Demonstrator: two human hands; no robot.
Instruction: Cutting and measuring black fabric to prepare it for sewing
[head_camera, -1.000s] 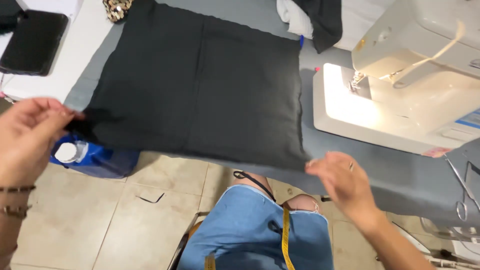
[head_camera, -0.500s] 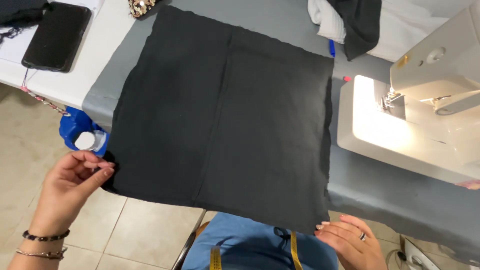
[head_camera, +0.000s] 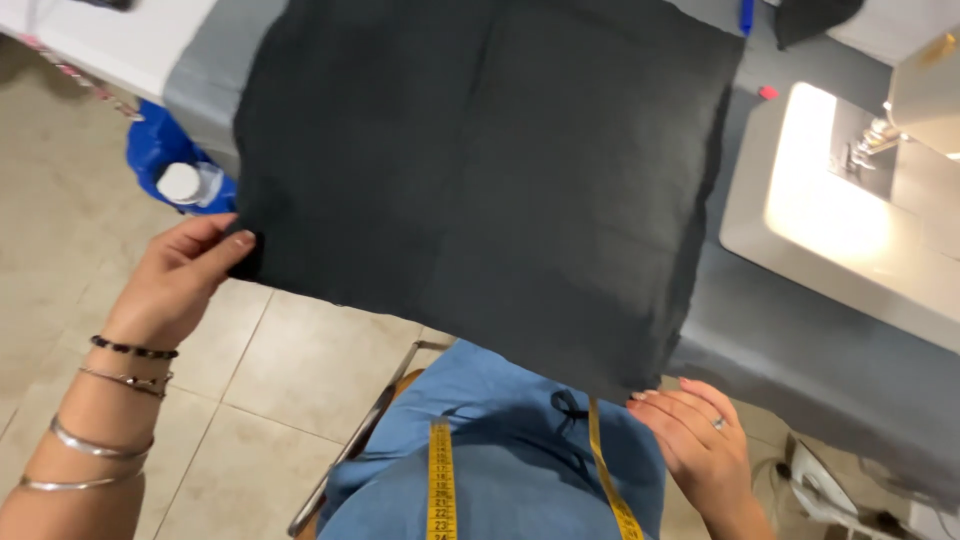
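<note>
Grey sewing table (head_camera: 800, 350) under soft, floppy black fabric square (head_camera: 480, 170); left hand (head_camera: 175, 285) and right hand (head_camera: 695, 440) each pinch a near corner, best grip there.

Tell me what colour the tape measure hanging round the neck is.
Yellow tape measure, clearest in the head view.

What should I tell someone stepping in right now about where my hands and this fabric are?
Left hand: pinching the near left corner of the black fabric square.
Right hand: fingertips at the near right corner.
Fabric: spread flat on the grey table, near edge hanging off it; lit sewing machine to the right.
Done: fabric is laid out, with a seam line down its middle.
Left: it is not under the needle.
</note>
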